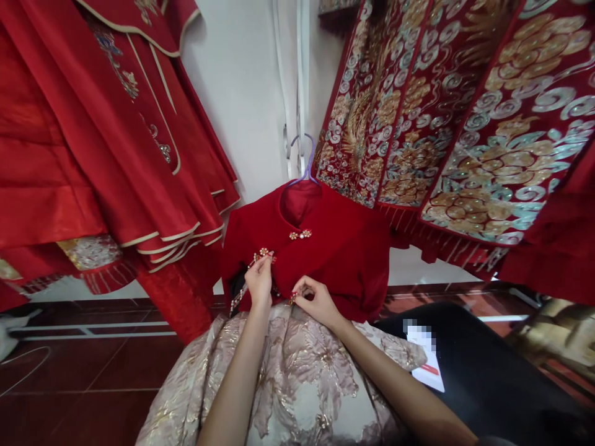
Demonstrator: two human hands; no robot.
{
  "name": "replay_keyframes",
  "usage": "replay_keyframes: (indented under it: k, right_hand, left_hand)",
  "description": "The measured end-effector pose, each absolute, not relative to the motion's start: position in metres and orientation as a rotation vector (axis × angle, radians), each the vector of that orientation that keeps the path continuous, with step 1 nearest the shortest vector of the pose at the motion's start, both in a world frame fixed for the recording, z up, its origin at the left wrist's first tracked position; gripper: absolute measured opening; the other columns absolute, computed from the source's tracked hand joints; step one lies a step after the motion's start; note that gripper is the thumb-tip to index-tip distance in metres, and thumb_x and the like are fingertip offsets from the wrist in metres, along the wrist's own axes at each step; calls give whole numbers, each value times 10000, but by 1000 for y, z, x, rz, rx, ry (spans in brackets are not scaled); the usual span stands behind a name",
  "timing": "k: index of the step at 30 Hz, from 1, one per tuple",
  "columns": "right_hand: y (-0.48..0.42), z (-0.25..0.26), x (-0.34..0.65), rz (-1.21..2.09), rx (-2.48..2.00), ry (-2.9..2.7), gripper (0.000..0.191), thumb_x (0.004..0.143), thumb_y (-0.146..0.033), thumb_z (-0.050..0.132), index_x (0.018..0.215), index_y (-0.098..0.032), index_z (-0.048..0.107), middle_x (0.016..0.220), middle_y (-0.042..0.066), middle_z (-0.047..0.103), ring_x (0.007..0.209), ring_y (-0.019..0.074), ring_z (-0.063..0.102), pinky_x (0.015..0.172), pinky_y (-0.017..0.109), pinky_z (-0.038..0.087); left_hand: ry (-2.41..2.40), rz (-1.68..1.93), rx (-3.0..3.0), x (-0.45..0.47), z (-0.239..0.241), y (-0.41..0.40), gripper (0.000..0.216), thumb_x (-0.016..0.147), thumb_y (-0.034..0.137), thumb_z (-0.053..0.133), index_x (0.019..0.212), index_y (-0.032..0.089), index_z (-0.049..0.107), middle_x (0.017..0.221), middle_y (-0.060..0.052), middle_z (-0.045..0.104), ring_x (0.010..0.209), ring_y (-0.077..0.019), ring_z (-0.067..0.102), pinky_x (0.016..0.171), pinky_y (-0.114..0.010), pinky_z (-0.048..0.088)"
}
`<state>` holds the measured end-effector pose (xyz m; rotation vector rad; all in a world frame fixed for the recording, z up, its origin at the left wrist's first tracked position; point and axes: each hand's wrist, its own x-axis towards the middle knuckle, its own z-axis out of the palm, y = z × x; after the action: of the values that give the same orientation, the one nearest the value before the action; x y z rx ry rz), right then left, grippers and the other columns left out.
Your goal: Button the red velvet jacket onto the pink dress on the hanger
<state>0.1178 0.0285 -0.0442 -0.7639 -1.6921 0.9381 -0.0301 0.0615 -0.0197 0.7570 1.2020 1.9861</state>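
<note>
A red velvet jacket [346,248] hangs on a purple hanger [308,162], its lower part resting at the lap. At its neckline sits a gold and pearl beaded clasp [300,235]. My left hand [259,282] pinches a gold beaded flower ornament [264,252] at the jacket's left side; a beaded trim [238,299] runs down beside the wrist. Close to the jacket's lower edge, my right hand [320,305] has thumb and finger closed on a small red and gold beaded piece [293,297]. The fingers partly cover both pieces.
A patterned beige skirt [320,384] covers the lap. Red garments [139,155] hang at left, and heavily embroidered panels [465,124] with fringes at right. On a black seat [474,353] lies a white card [426,365]. White metal rails [93,331] run low above the tiled floor.
</note>
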Motion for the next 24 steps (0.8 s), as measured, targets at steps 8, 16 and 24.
replay_keyframes:
  k: [8,16,24]
  right_hand:
    - [27,-45,123,934,-797,-1616,131,791,-182,353,713,-214,453,618,-38,471,558,125,459,586,241,367]
    - [28,-51,125,792,-793,-1534,205,804,-188,317,610,-218,377,569,-26,391,544,134,377,559,262,290]
    - [28,-52,124,825,-778,-1446,181,810,-185,343,652,-218,424,615,-23,436,576,137,413,580,252,328]
  left_hand:
    - [1250,1828,1309,-6,14,58,293,761,436,652,765,146,697,721,-30,682,683,-140,611,660,-238,468]
    - [1694,1536,2352,-1,64,68,199,851,365,588,928,238,721,755,-26,586,715,-160,538,655,-266,399]
    - [1674,1029,2825,-14,104,73,168,818,349,624,854,224,730,844,-52,608,850,-215,503,810,-361,363]
